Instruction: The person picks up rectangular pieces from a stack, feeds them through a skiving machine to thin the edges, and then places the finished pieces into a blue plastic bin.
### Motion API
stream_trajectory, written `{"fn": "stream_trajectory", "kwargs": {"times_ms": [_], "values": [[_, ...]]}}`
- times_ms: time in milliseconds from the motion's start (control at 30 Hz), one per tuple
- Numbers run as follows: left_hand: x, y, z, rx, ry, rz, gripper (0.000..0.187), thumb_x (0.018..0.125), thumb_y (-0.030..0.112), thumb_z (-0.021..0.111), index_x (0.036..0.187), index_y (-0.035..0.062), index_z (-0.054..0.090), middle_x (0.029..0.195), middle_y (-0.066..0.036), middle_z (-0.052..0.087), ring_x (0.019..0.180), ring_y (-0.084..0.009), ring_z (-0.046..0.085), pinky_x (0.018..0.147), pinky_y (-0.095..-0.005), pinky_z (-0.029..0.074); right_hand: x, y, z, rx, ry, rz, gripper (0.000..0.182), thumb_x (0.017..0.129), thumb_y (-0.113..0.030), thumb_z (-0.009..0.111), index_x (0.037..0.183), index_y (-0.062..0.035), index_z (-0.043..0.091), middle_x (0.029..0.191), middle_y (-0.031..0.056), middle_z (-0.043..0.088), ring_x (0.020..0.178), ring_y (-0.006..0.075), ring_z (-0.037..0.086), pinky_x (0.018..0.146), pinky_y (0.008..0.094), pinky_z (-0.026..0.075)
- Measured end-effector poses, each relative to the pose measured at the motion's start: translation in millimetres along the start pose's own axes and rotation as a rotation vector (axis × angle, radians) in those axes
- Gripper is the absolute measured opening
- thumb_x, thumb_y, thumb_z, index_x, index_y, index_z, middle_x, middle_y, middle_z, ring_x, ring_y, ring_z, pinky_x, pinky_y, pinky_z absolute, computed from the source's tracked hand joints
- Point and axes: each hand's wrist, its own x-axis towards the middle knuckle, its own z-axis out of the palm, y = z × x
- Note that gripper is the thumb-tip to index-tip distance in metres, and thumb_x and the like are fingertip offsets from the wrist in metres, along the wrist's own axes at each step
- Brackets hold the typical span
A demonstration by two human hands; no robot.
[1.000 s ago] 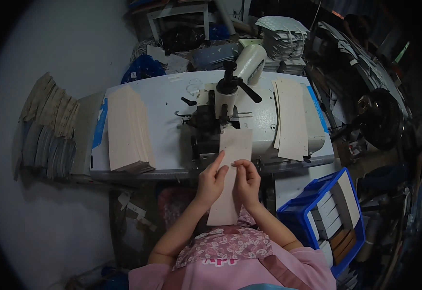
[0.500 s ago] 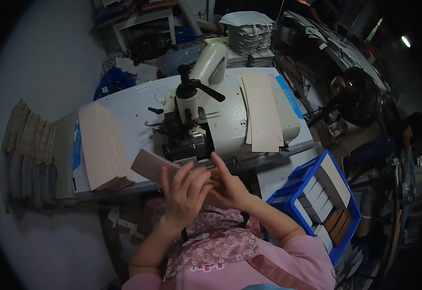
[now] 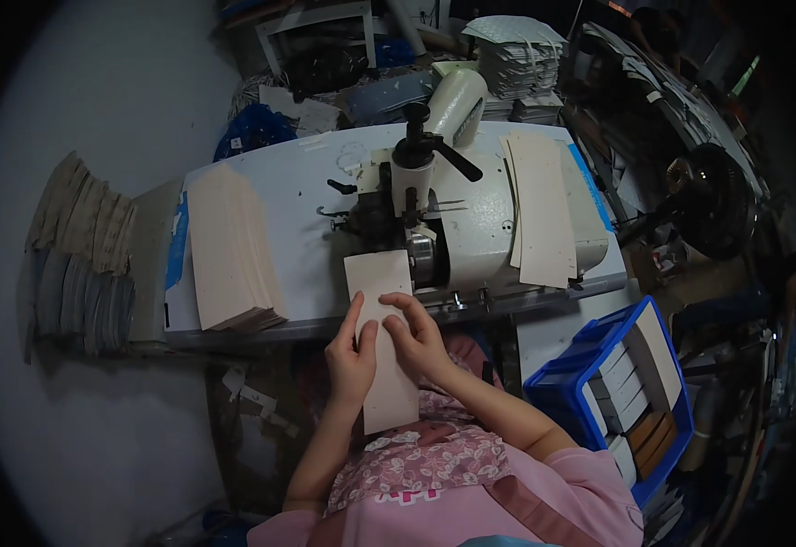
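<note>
A flat beige strip (image 3: 386, 365), like card or leather, lies lengthwise between my two hands, its far end at the front of a white-and-black skiving machine (image 3: 413, 196). My left hand (image 3: 351, 366) grips the strip's left edge, thumb on the top face. On the other edge, my right hand (image 3: 419, 346) holds it with curled fingers, the index fingertip resting on the surface. Left of the machine is a thick stack of similar beige strips (image 3: 232, 251). Several more strips (image 3: 544, 210) lie on the machine's white housing at the right.
A blue crate (image 3: 589, 360) with white and brown bundles stands at lower right. Beyond the white table (image 3: 302, 201) are tied paper stacks (image 3: 515, 59). A black fan (image 3: 713, 196) is at the right. Grey and brown stacks (image 3: 83, 255) stand by the left wall.
The strip has swung from a slant at the left to a lengthwise position before the machine. My hands have moved apart, one to each edge. The view has shifted slightly.
</note>
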Motion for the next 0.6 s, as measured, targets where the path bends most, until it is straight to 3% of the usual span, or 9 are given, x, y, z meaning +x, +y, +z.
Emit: {"fn": "stream_trajectory", "kwargs": {"times_ms": [233,333,433,533,600], "values": [[15,-5,8,-0.034,0.057,-0.023,0.043,0.093,0.010,0.060,0.136,0.0056,0.053,0.092,-0.003,0.070,0.057,-0.0040,0.036,0.051,-0.0213,0.036,21,8,-3,0.003,-0.030,-0.008,0.030,0.096,-0.005,0.050,0.125,0.0012,0.050,0.123,0.0075,0.055,0.117,0.0129,0.049,0.099,0.0253,0.037],[19,-8,9,-0.068,0.008,-0.048,0.043,0.095,0.008,0.058,0.137,0.0031,0.051,0.109,0.003,0.064,0.062,-0.0005,0.035,0.053,-0.0169,0.031,22,6,-4,0.013,0.007,0.020,0.028,0.097,-0.005,0.049,0.124,0.0011,0.050,0.120,0.0066,0.056,0.113,0.0117,0.050,0.097,0.0245,0.038],[25,-4,19,-0.080,-0.007,-0.030,0.043,0.093,0.010,0.060,0.135,0.0041,0.054,0.076,-0.001,0.063,0.056,-0.0037,0.036,0.050,-0.0213,0.036,18,7,-7,0.005,0.107,0.028,0.025,0.097,-0.005,0.049,0.122,0.0009,0.051,0.117,0.0057,0.056,0.109,0.0108,0.051,0.096,0.0241,0.039],[26,4,38,-0.098,-0.115,-0.042,0.044,0.094,0.009,0.059,0.136,0.0026,0.051,0.094,0.005,0.063,0.060,-0.0010,0.035,0.052,-0.0177,0.031,10,1,-27,-0.076,0.216,-0.022,0.024,0.097,-0.005,0.049,0.120,0.0010,0.051,0.115,0.0065,0.057,0.106,0.0113,0.052,0.094,0.0238,0.040],[26,13,52,-0.093,-0.220,-0.057,0.045,0.093,0.010,0.061,0.137,0.0068,0.052,0.079,0.005,0.056,0.060,-0.0020,0.035,0.052,-0.0186,0.033,2,-13,-43,-0.126,0.281,-0.038,0.024,0.097,-0.005,0.050,0.120,0.0011,0.052,0.115,0.0073,0.057,0.107,0.0122,0.052,0.094,0.0240,0.040]]}}
